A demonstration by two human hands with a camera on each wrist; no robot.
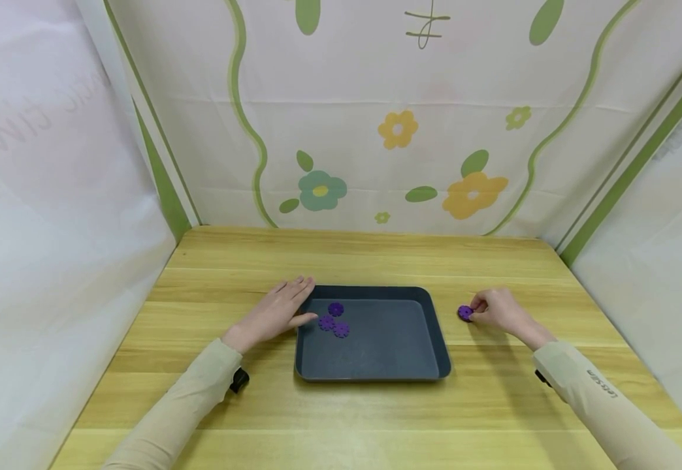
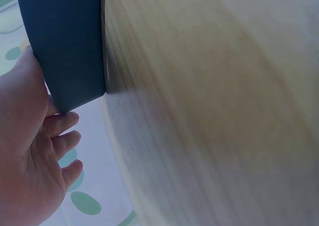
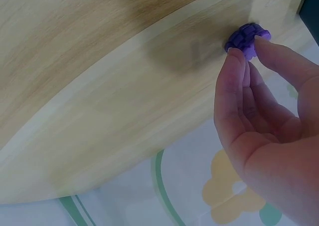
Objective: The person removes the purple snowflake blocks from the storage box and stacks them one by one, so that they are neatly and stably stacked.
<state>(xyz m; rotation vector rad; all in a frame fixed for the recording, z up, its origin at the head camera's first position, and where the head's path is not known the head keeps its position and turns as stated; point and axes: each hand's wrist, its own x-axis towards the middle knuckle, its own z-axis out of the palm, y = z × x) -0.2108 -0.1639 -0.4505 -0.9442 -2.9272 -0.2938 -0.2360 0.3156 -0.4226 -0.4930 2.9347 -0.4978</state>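
A shallow dark blue-grey baking tray [image 1: 376,346] lies on the table. My left hand [image 1: 276,312] holds its far left corner, thumb reaching over the rim and fingers outside; in the left wrist view the tray's side wall [image 2: 65,41] hides part of the index finger. Inside, near that thumb, are three purple notched plastic discs [image 1: 341,329]. Right of the tray, my right hand [image 1: 500,310] pinches a small stack of purple notched discs [image 3: 245,40] between thumb and fingertips, close over the tabletop. Its layers show in the right wrist view.
The wooden table [image 1: 370,418] spreads around the tray on all sides. A white cloth wall [image 1: 341,130] with printed flowers stands along the back edge. More white cloth panels rise at left and right.
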